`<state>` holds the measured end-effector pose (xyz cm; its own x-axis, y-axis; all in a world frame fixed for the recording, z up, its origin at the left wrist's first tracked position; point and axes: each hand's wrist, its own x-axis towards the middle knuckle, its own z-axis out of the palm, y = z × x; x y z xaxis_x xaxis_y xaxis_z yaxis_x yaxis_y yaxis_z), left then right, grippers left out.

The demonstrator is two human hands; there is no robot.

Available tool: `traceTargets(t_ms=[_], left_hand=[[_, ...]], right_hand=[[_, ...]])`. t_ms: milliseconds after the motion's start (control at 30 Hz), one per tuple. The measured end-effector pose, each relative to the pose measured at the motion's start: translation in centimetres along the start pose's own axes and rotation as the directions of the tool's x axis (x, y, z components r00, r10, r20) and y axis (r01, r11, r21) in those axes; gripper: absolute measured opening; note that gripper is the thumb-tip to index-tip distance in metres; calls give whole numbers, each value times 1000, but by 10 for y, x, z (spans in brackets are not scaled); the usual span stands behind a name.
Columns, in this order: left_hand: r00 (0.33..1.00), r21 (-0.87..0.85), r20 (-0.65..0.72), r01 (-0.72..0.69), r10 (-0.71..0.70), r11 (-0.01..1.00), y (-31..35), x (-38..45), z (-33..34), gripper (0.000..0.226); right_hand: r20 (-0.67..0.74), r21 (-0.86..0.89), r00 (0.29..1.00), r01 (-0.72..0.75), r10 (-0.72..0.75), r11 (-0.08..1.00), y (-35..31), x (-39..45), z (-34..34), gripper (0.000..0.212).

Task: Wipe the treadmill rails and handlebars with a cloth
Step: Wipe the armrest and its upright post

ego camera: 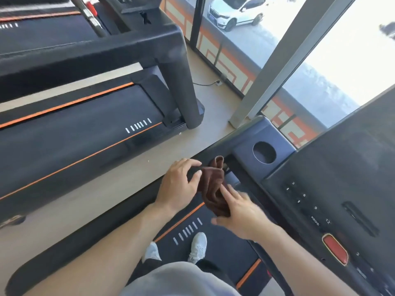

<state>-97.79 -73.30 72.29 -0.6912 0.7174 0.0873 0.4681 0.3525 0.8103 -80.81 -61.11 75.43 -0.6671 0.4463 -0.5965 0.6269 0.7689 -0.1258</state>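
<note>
A brown cloth (213, 184) hangs crumpled over the black left handlebar (215, 146) of the treadmill I stand on, close to where the bar meets the console. My left hand (179, 184) curls round the handlebar just left of the cloth, thumb against the cloth's edge. My right hand (239, 212) is at the cloth's lower right side, its fingers extended and touching the fabric; it is a little blurred.
The console (333, 189) with number buttons, a red stop button (335, 248) and a round cup holder (264, 152) lies to the right. A second treadmill (85, 129) stands to the left across a strip of floor. Windows are ahead. My white shoes (197, 246) stand on the belt.
</note>
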Motion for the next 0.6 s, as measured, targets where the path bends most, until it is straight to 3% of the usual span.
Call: traceTargets(t_ms=[67,167,300,400,500,600], left_hand=[[994,-61,112,12,-6,998,3,-5,13,22],[964,-10,261,48,-44,999,1,-18,34,32],[951,-48,277,155,-136,987,0,-28,41,39],[950,-38,266,181,-165,983,3,-32,39,40],[945,-15,235,239,-229,971,4,-42,38,40],[925,27,217,312,-311,950,6,-59,46,43]], right_hand=[[-26,72,999,-18,20,997,1,2,22,100],[-165,81,984,-50,63,995,4,7,33,86],[-220,1,972,-85,83,996,-2,22,33,87],[-293,-43,956,-15,2,999,2,36,33,81],[-249,121,968,45,-13,992,16,44,28,77],[-93,506,995,71,-27,860,29,43,16,61]])
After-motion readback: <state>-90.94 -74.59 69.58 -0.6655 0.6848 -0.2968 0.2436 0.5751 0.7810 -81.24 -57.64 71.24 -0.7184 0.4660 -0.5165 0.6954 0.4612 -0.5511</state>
